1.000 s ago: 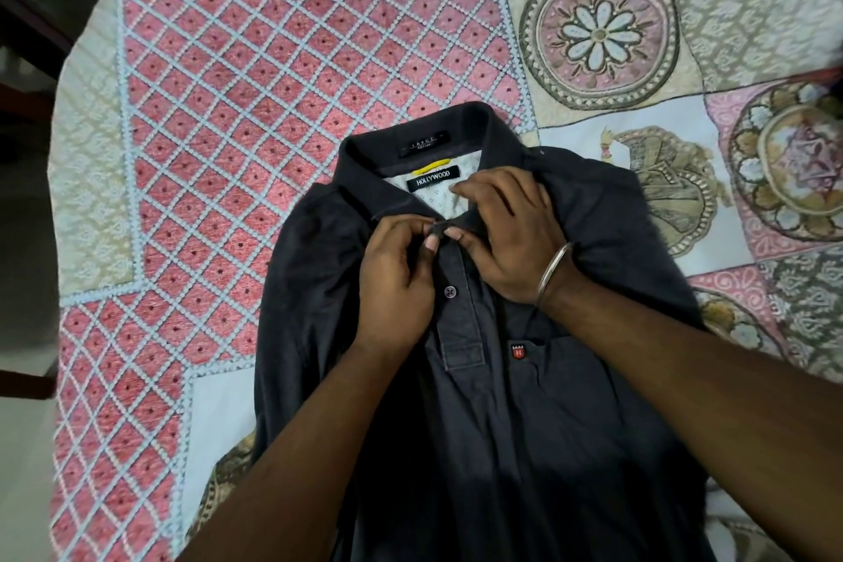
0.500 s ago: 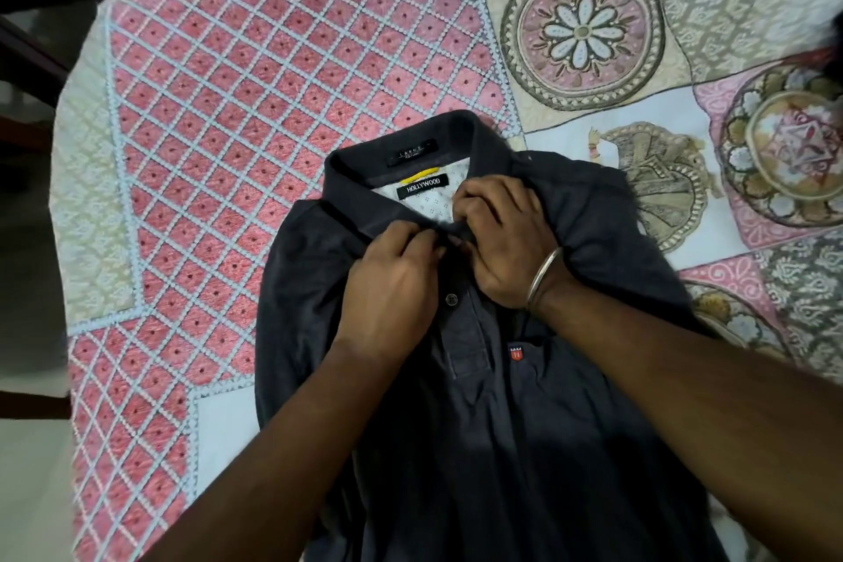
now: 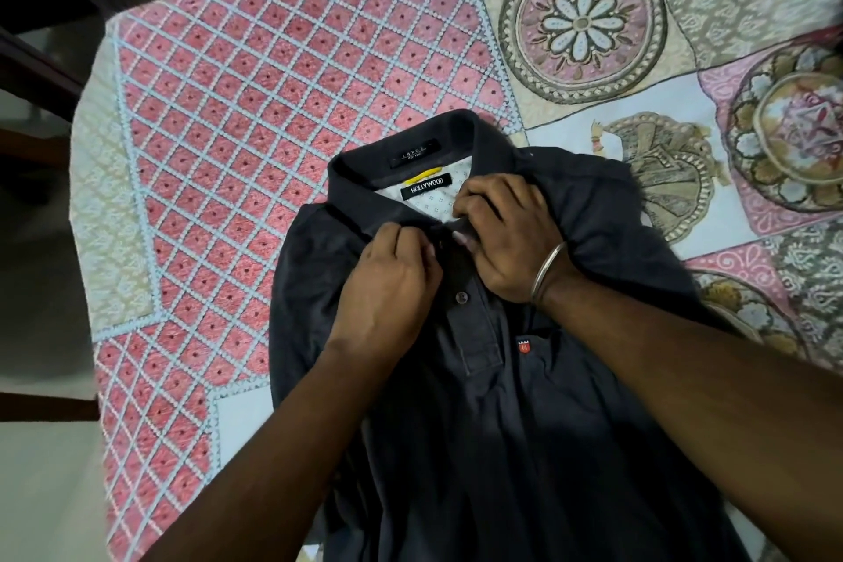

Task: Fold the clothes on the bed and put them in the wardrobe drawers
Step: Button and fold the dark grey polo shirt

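A dark grey polo shirt (image 3: pixel 524 424) lies front up on the bed (image 3: pixel 273 114), collar toward the far side, with a black label inside the neck. My left hand (image 3: pixel 387 283) pinches the left edge of the button placket just below the collar. My right hand (image 3: pixel 506 237), with a metal bangle on the wrist, pinches the right edge of the placket at the same spot. The fingertips of both hands meet over the top button. A lower button shows fastened beneath them.
A patterned bedspread in pink lattice and floral medallions covers the bed. The bed's left edge (image 3: pixel 86 178) drops to the floor, with dark wooden furniture (image 3: pixel 41 73) beyond it. The shirt's lower part runs out of view at the bottom.
Both hands stay at the top of the placket with small finger movements. The view has shifted slightly, so the shirt sits a little lower and more to the left.
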Tool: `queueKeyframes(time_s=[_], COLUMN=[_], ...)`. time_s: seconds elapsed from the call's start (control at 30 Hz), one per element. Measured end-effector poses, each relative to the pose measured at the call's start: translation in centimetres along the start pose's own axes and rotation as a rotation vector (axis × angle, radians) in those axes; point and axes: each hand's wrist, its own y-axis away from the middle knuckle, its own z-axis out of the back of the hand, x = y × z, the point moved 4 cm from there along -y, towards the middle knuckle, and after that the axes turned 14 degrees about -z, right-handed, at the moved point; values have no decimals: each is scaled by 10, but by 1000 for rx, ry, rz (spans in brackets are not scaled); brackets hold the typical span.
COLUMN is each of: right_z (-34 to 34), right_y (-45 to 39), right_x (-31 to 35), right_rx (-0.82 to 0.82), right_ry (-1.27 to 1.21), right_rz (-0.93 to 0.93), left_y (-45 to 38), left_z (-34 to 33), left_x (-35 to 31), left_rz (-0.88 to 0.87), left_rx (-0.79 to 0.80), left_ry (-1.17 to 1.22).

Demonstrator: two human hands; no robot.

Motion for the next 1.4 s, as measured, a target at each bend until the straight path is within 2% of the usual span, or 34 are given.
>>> queueKeyframes(time_s=[0.07, 0.13, 0.2, 0.23, 0.3, 0.37, 0.4, 0.47, 0.53, 0.63, 0.77, 0.83, 0.9, 0.97, 1.17, 1.23, 1.4], right_z=[0, 0, 3, 7, 23, 38, 42, 49, 60, 97, 181, 229, 273, 315, 428, 462, 534], right_y=[0, 0, -1, -3, -9, -21, -26, -34, -34, -15, 7, 20, 27, 36, 55, 58, 69], right_x=[-1, -4, -5, -5, -4, -12, -19, -32, -39, -35, -10, 12, 33, 50, 94, 102, 126], right_rx=[-8, -5, -6, -22, -145, -250, -224, -26, 200, 304, 201, 150, 104, 50, -163, -213, -116], right_ry=[-30, -80, -181, -285, -500, -503, -430, -220, -84, -42, -181, -224, -273, -299, -329, -327, -246], right_rz=[-17, -33, -66, -114, -297, -511, -611, -690, -615, -483, -488, -418, -395, -389, -330, -289, -165], left_y=[5, 11, 15, 15, 11, 8, 9, 9, 7, 14, 34, 47, 49, 52, 52, 48, 47], left_z=[16, 35, 45, 47, 53, 61, 65, 75, 89, 119, 176, 209, 238, 273, 365, 391, 454], left_x=[13, 38, 60, 66, 68, 69, 68, 61, 48, 28, 7, -11, -34, -59, -120, -135, -176], left_rz=[75, 323, 575, 602, 517, 562, 629, 682, 637, 616, 632, 600, 470, 401, 260, 189, 32], left_rx=[-74, -133, -35, 47, 165, 107, 66, 21, 18, 37, 48, 116, 176, 126, -108, -112, -60], left_ry=[-25, -62, 40, 63, 18, 130, 240, 411, 473, 502, 565, 456, 301, 250, 427, 396, 298])
